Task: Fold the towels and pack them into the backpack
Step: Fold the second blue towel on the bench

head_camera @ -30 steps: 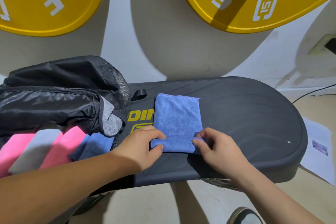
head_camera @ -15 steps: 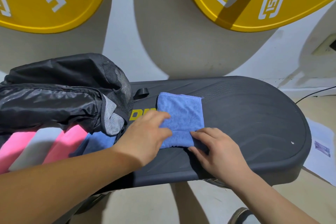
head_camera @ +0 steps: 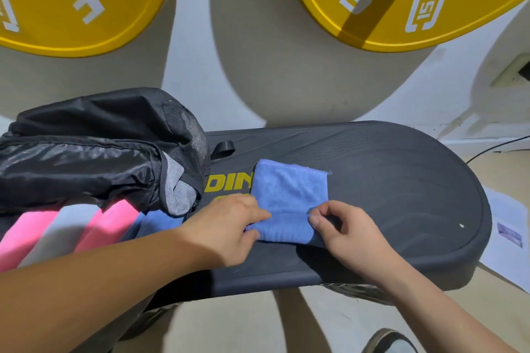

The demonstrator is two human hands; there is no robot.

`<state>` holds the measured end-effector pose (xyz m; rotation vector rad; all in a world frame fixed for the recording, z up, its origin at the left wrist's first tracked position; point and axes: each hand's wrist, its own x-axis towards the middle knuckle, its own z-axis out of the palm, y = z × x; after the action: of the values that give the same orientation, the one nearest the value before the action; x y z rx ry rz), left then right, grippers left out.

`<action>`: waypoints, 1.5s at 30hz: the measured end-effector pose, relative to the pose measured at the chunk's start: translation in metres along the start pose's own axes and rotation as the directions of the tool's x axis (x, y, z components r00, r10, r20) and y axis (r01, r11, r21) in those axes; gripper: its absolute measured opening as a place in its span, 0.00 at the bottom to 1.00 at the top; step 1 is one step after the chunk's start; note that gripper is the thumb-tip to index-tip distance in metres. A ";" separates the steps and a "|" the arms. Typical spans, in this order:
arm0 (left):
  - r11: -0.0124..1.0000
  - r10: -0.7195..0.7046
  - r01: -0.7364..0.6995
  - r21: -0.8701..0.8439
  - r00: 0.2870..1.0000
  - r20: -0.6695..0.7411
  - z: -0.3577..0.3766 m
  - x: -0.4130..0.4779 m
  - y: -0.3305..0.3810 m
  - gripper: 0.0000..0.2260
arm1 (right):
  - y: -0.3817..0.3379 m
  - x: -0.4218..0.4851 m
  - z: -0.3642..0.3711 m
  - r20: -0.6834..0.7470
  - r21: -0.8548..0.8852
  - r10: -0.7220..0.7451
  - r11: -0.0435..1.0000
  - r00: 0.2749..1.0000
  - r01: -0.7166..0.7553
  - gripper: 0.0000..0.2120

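Blue towel [head_camera: 289, 195]: laid folded on desk [head_camera: 401, 180], right of backpack [head_camera: 86, 152]; near edge pinched by left grip [head_camera: 229, 226] and right grip [head_camera: 341, 226]. Rolled towels [head_camera: 111, 223] (pink, grey, blue) stowed within backpack; yellow plates [head_camera: 86, 8] behind it.

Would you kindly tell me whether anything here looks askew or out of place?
The blue towel lies slightly askew on the black platform, its far right corner poking out raggedly. A printed sheet lies on the floor at right.
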<state>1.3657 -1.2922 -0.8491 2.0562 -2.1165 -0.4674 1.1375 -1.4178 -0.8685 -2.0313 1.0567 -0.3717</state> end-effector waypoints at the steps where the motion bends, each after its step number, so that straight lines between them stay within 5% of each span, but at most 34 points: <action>1: 0.994 -0.055 0.057 -0.094 0.998 0.024 -0.001 -0.001 0.003 0.15 | 0.000 0.000 -0.004 0.028 0.039 0.037 0.999 0.999 -0.038 0.05; 4: 0.960 -0.176 0.180 -0.216 0.984 0.039 -0.001 -0.001 0.007 0.18 | 0.003 -0.003 -0.005 -0.075 -0.075 -0.021 0.997 0.997 0.015 0.03; 6: 0.950 -0.216 0.205 -0.236 0.976 -0.023 0.006 0.000 0.005 0.19 | 0.001 -0.004 -0.003 -0.146 -0.276 -0.231 0.943 0.962 0.185 0.04; 9: 0.976 -0.157 0.118 -0.186 0.964 -0.214 0.013 0.003 -0.001 0.14 | -0.002 -0.006 0.000 -0.045 -0.392 -0.491 0.810 0.870 0.436 0.08; 11: 0.999 -0.003 -0.007 -0.036 0.966 -0.259 0.014 0.004 -0.001 0.17 | -0.004 -0.012 0.000 0.010 -0.380 -0.440 0.829 0.898 0.410 0.12; 15: 0.952 0.227 -0.198 0.234 0.969 -0.102 0.017 -0.003 0.005 0.22 | 0.002 -0.013 0.002 0.062 -0.469 -0.379 0.806 0.923 0.362 0.22; 20: 0.969 0.126 -0.126 0.211 0.992 0.013 0.019 -0.003 0.003 0.27 | 0.000 -0.009 0.010 0.002 -0.486 -0.350 0.818 0.937 0.307 0.18; 24: 0.994 -0.031 0.026 -0.102 0.999 -0.044 0.010 0.000 0.011 0.21 | -0.003 -0.008 0.007 -0.002 -0.266 -0.192 0.946 0.981 0.184 0.11; 28: 0.862 -0.291 0.277 -0.424 0.956 0.033 0.004 0.003 0.010 0.09 | -0.003 -0.005 0.002 -0.097 -0.039 -0.040 0.999 0.995 0.037 0.04; 32: 0.929 -0.280 0.274 -0.250 0.960 0.008 0.001 0.007 0.010 0.09 | -0.004 -0.003 0.005 -0.178 -0.009 0.019 1.000 0.984 -0.021 0.06; 35: 0.937 -0.284 0.269 -0.223 0.958 -0.036 0.000 0.007 0.014 0.10 | -0.002 -0.006 0.002 -0.226 -0.098 -0.092 0.993 0.970 0.072 0.08; 40: 0.923 -0.312 0.270 -0.273 0.942 -0.125 0.001 0.005 0.011 0.07 | 0.005 -0.009 -0.004 -0.013 -0.275 -0.200 0.943 0.980 0.189 0.24; 43: 0.998 0.013 0.005 0.064 0.960 -0.281 0.002 0.008 0.007 0.07 | 0.009 -0.004 0.002 -0.090 -0.160 -0.115 0.982 0.989 0.100 0.19; 45: 0.949 0.218 -0.149 0.279 0.948 -0.234 0.004 0.009 0.010 0.08 | 0.009 0.003 0.007 -0.119 -0.121 -0.064 0.991 0.991 0.050 0.16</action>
<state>1.3544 -1.3005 -0.8506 1.8858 -2.2709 0.1100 1.1388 -1.4192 -0.8801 -2.1703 1.1193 -0.4793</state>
